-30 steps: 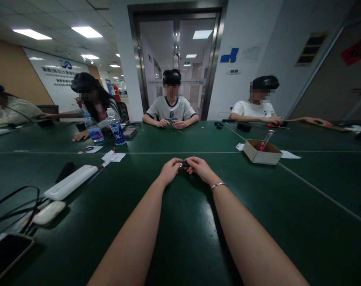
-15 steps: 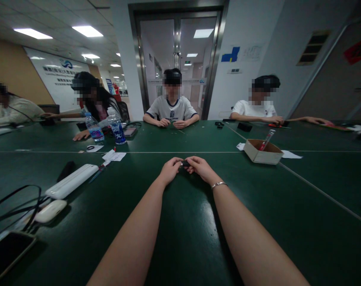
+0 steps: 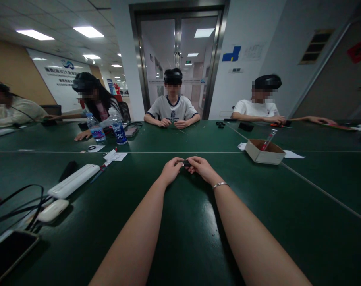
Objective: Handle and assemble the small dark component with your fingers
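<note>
My left hand (image 3: 172,169) and my right hand (image 3: 201,167) meet over the middle of the green table (image 3: 186,230). Between their fingertips is a small black object (image 3: 186,163) with a shiny, metal-looking end towards the left; its exact kind is too small to make out. The right fingers pinch its dark body, while the left thumb and fingers close at the shiny end. Parts of it are hidden by the fingers. A silver bracelet (image 3: 220,184) circles my right wrist.
To the left lie a white power strip (image 3: 76,180), a white case (image 3: 53,210), cables and a phone (image 3: 12,252). Two bottles (image 3: 118,129) stand beyond. An open cardboard box (image 3: 264,155) sits at right. Several people sit around the table, one person (image 3: 172,109) directly opposite.
The whole view has shifted very slightly, with things appearing a little further right. Both hands keep nearly the same pose on the small black object.
</note>
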Demonstrator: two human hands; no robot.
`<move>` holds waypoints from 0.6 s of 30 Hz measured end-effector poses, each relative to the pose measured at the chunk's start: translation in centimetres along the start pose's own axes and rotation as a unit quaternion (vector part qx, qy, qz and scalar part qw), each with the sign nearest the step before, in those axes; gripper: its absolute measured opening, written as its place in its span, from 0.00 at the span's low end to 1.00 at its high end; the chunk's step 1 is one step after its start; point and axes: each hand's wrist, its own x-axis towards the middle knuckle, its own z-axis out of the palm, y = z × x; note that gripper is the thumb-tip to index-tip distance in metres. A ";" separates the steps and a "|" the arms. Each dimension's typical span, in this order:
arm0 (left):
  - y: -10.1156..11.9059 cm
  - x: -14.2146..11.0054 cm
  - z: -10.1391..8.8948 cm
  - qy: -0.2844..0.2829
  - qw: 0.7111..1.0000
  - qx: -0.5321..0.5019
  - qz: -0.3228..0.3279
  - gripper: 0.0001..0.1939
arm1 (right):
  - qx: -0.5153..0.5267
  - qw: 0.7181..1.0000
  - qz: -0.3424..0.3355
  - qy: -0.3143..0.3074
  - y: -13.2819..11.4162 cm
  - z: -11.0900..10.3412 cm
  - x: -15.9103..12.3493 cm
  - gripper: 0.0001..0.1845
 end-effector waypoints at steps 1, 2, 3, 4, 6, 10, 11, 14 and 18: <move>-0.1 0.0 0.0 0.001 1.000 0.007 0.004 0.14 | 0.000 1.000 0.000 0.000 0.0 0.0 0.0 0.06; -0.2 0.1 0.0 0.004 1.000 0.017 0.011 0.15 | 0.000 1.000 -0.001 0.001 -0.1 0.0 0.0 0.06; -0.4 0.2 -0.1 0.009 0.999 0.029 0.020 0.15 | 0.001 1.000 -0.001 0.001 -0.1 0.0 0.0 0.06; -0.6 0.3 -0.1 0.015 0.999 0.040 0.030 0.15 | 0.001 1.000 0.000 0.001 -0.1 0.0 0.0 0.05; -1.0 0.5 -0.2 0.021 0.997 0.054 0.044 0.15 | 0.001 1.000 0.001 0.002 -0.1 0.0 0.0 0.05; -1.4 0.8 -0.2 0.015 0.998 0.044 0.044 0.15 | 0.000 1.000 0.003 -0.001 0.0 0.0 0.0 0.06; -1.4 0.8 -0.2 0.011 0.999 0.037 0.038 0.15 | 0.001 1.000 0.002 -0.002 0.0 0.0 0.0 0.06; -1.2 0.7 -0.1 0.003 0.999 0.030 0.030 0.15 | 0.000 1.000 -0.001 -0.006 0.0 -0.1 0.0 0.08; -0.8 0.5 -0.1 0.021 0.996 0.059 0.057 0.15 | -0.004 1.000 -0.003 -0.011 0.1 -0.2 0.1 0.11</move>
